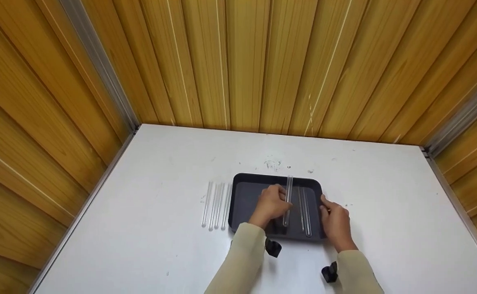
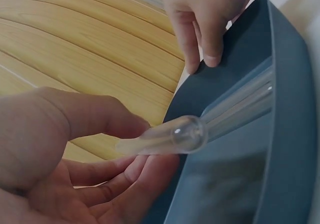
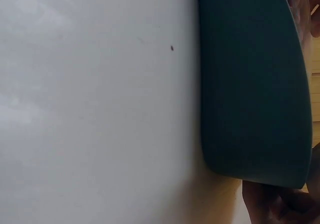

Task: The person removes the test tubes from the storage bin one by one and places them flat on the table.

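Note:
My left hand pinches a clear glass test tube between thumb and fingers, above the middle of a dark shallow tray. In the left wrist view the rounded end of this test tube points towards the camera, past the fingertips. At the tray's right side, my right hand grips the rim with thumb and fingers. Test tubes lie lengthwise inside the right part of the tray. Just left of the tray, several more test tubes lie side by side on the table.
The tray stands on a white table with small dark marks behind it. Wood-patterned walls enclose the back and both sides. In the right wrist view, the tray's outer wall fills much of the right half.

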Demonstrator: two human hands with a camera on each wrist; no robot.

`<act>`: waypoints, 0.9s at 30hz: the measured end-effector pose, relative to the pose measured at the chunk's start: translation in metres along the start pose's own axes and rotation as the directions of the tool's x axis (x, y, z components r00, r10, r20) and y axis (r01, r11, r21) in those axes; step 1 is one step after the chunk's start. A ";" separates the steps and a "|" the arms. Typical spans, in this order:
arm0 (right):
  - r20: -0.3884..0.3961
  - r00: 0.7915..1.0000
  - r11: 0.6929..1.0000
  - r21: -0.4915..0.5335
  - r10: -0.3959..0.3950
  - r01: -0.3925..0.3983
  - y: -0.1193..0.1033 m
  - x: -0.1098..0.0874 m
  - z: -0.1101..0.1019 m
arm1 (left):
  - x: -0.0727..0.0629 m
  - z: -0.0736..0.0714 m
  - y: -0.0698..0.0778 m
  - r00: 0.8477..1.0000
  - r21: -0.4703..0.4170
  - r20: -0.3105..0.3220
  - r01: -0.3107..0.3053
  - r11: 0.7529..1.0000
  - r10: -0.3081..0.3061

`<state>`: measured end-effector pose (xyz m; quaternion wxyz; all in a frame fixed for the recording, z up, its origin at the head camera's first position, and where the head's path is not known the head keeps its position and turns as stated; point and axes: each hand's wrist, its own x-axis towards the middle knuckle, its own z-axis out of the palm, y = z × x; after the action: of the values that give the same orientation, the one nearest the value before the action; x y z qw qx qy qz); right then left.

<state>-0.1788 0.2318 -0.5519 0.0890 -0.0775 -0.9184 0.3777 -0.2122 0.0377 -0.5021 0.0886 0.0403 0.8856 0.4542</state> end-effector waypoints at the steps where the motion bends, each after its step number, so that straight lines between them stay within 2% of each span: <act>1: -0.001 1.000 1.000 0.002 -0.004 0.004 0.000 0.000 0.001 | -0.001 -0.003 -0.001 1.000 -0.004 0.000 0.000 1.000 0.000; 8: 0.001 1.000 1.000 -0.010 0.007 -0.007 0.000 -0.001 0.000 | -0.009 -0.019 -0.012 1.000 -0.031 -0.001 -0.011 0.999 0.011; 18: 0.010 1.000 1.000 -0.015 -0.004 0.004 0.000 0.000 -0.003 | -0.009 -0.038 -0.019 1.000 -0.073 -0.014 0.005 0.997 -0.006; 27: 0.033 0.999 1.000 0.012 0.011 -0.012 0.000 -0.001 -0.002 | -0.013 -0.058 -0.026 0.999 -0.110 -0.046 -0.018 0.994 0.013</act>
<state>-0.1778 0.2327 -0.5503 0.0723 -0.0760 -0.9169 0.3852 -0.2106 -0.0262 -0.4887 0.0672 0.0320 0.8606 0.5038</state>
